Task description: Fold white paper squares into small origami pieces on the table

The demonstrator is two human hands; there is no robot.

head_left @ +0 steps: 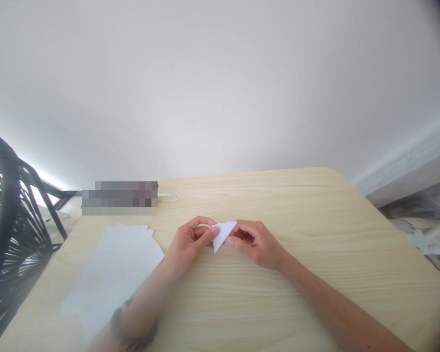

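Observation:
A small piece of white folded paper (223, 234), roughly triangular with one point toward me, is held between both hands just above the table. My left hand (190, 244) pinches its left side, thumb on top and fingers behind. On the right edge, my right hand (254, 244) closes on the paper with thumb and curled fingers; some of those fingertips are hidden. Beside my left forearm lies a loose stack of white paper sheets (113, 269), its corners slightly out of line. The forearm, with a dark beaded bracelet (132, 326) on it, covers part of the stack.
The light wooden table (315, 205) reaches a white wall (220, 98) at the back. A blurred-out object (119, 198) with a pale loop (167, 197) sits at the back left. A dark woven chair (7, 220) stands along the left edge.

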